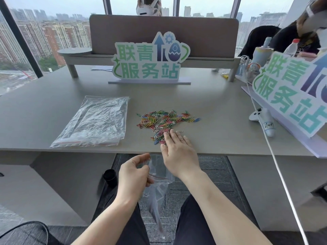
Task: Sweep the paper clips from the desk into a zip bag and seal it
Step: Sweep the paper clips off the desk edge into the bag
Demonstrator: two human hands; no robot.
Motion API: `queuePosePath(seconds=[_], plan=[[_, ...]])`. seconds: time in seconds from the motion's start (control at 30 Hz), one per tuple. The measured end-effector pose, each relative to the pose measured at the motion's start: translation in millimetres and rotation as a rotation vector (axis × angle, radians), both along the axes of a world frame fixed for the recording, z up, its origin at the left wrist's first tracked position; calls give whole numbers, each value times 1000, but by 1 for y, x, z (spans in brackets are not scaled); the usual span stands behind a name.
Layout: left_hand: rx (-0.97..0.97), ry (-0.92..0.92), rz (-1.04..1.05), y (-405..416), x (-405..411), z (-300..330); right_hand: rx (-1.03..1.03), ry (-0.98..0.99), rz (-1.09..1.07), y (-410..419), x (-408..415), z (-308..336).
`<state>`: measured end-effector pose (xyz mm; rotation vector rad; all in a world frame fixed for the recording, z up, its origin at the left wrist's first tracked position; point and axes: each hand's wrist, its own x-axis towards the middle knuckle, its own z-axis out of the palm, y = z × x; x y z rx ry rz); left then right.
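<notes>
Left hand (134,171) pinches clear plastic zip bag (155,190) mouth below grey bench (221,121) edge as catcher. Right hand (178,152) flat, fingers on multicoloured paper clips (164,121), set to rake them in.

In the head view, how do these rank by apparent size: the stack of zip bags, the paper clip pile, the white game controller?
1. stack of zip bags
2. paper clip pile
3. white game controller, clearly smallest here.
</notes>
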<state>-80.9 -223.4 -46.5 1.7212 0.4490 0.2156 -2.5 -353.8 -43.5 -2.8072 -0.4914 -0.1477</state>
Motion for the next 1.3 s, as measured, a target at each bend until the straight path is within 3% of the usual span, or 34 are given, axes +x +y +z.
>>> queuePosePath(seconds=[0.8, 1.03, 1.3], plan=[[-37, -14, 83, 17, 0, 5, 161, -88, 154, 36, -45, -9], [-48, -5, 88, 19, -2, 2, 427, -117, 94, 19, -33, 1], [-68, 15, 87, 20, -3, -2, 150, 70, 103, 17, 26, 6]])
